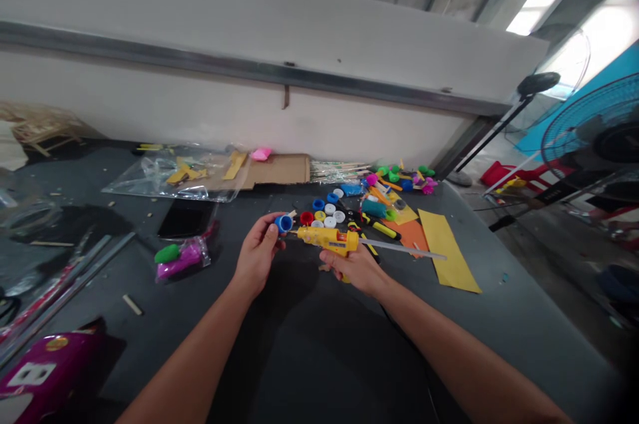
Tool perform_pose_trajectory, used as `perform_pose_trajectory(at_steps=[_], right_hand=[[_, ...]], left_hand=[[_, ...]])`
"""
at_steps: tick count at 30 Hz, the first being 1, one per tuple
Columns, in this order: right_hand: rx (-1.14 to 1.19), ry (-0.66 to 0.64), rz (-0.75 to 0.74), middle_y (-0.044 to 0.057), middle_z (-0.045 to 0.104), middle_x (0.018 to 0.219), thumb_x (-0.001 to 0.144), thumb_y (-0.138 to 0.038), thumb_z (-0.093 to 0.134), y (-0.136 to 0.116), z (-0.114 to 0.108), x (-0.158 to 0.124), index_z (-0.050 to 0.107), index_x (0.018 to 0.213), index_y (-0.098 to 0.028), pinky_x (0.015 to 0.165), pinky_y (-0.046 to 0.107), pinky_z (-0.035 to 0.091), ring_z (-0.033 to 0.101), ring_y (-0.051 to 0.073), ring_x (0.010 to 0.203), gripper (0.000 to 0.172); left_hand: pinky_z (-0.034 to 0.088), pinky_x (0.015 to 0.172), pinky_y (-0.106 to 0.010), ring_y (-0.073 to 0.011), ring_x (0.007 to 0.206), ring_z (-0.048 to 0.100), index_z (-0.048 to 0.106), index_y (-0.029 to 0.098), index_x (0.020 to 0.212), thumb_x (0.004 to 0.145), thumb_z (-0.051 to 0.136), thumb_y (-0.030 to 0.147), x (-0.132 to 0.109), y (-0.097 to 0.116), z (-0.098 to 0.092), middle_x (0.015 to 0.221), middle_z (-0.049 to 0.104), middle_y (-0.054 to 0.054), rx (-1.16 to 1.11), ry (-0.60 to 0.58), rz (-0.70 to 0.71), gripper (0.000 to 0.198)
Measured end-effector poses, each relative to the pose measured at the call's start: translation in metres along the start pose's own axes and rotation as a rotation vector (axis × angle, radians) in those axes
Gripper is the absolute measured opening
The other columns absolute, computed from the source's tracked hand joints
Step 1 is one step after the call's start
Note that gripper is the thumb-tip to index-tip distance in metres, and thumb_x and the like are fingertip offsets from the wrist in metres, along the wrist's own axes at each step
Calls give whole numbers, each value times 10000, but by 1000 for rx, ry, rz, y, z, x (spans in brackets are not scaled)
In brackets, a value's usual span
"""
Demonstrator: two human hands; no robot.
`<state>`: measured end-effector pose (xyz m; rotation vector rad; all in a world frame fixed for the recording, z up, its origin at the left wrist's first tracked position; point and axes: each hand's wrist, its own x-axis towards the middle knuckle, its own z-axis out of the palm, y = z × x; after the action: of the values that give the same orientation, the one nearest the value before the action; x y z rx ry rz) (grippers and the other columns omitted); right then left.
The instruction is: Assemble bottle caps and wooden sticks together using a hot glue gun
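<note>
Between the thumb and fingers of my left hand point(259, 251) is a blue bottle cap point(284, 223), its hollow side turned partly toward me. My right hand point(360, 269) is wrapped round the handle of a yellow glue gun point(324, 237). Its nozzle points left and ends close to the cap; whether they touch I cannot tell. A long pale glue stick point(399, 248) sticks out of the gun's back toward the right. Just beyond the gun lie several loose bottle caps in white, blue, red and yellow, among them a red cap point(306, 218).
A yellow sheet point(449, 251) and an orange sheet point(412, 237) lie at the right, near a yellow-and-black cutter point(384, 229). Leftward are a dark phone-like slab point(184, 219), bagged purple clay point(182, 259) and a plastic bag point(144, 174). A white partition point(249, 111) borders the table's back.
</note>
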<state>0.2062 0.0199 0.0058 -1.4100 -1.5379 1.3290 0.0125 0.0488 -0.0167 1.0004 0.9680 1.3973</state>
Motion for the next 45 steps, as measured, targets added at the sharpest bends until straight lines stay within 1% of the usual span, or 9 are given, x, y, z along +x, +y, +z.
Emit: perform_pose_trajectory(at_steps=[3, 7, 13, 20, 25, 34, 41, 45], right_hand=[[-13, 1, -7, -52, 446, 449, 749, -428, 595, 0, 0, 0, 532, 633, -179, 405, 199, 339, 408, 69, 403, 281], [12, 0, -19, -54, 458, 483, 748, -418, 598, 2, 0, -1, 541, 683, -181, 392, 192, 329, 406, 64, 403, 252], [43, 16, 22, -50, 467, 504, 734, -429, 618, 5, -1, 0, 517, 654, -179, 398, 194, 335, 416, 61, 400, 281], [54, 17, 19, -56, 459, 478, 744, -436, 616, 8, -2, 3, 532, 679, -181, 400, 192, 337, 422, 66, 395, 276], [19, 26, 30, -52, 450, 440, 758, -432, 604, 7, -3, 2, 522, 638, -176, 404, 190, 333, 425, 70, 396, 295], [46, 59, 35, -59, 460, 461, 744, -423, 626, 5, -4, 2, 570, 745, -173, 395, 183, 338, 425, 68, 395, 256], [92, 69, 22, -46, 483, 510, 736, -447, 630, 9, -5, 5, 575, 750, -180, 398, 197, 356, 438, 72, 404, 273], [90, 66, 23, -44, 482, 509, 732, -459, 631, 9, -6, 5, 579, 748, -181, 401, 200, 352, 439, 76, 407, 283]], left_hand=[[425, 617, -212, -111, 757, 487, 614, 231, 1033, 790, 574, 378, 0, -1, -1, 930, 574, -20, 4, -6, 3, 287], [425, 612, -209, -113, 759, 487, 615, 234, 1030, 793, 573, 376, 1, -2, -1, 937, 576, -21, 8, 0, 6, 280], [434, 616, -211, -113, 756, 492, 613, 225, 1043, 789, 580, 379, 1, -1, -1, 934, 578, -28, 3, 10, -3, 299], [440, 610, -212, -118, 759, 503, 622, 223, 1033, 777, 591, 393, 1, 0, 0, 937, 587, -31, 12, 23, -7, 309], [439, 604, -212, -119, 753, 505, 621, 214, 1034, 774, 595, 393, 0, 1, 1, 949, 599, -41, 0, 22, -13, 316], [433, 607, -220, -123, 751, 506, 627, 222, 1027, 770, 592, 408, 0, 2, 1, 943, 612, -34, -2, 7, -19, 320], [437, 599, -223, -119, 722, 517, 629, 207, 1023, 769, 592, 419, 0, 1, 1, 921, 614, -38, 2, 10, -39, 333], [432, 586, -228, -139, 745, 541, 623, 184, 1030, 766, 592, 432, 0, 1, 1, 932, 636, -64, 5, -6, -47, 364]])
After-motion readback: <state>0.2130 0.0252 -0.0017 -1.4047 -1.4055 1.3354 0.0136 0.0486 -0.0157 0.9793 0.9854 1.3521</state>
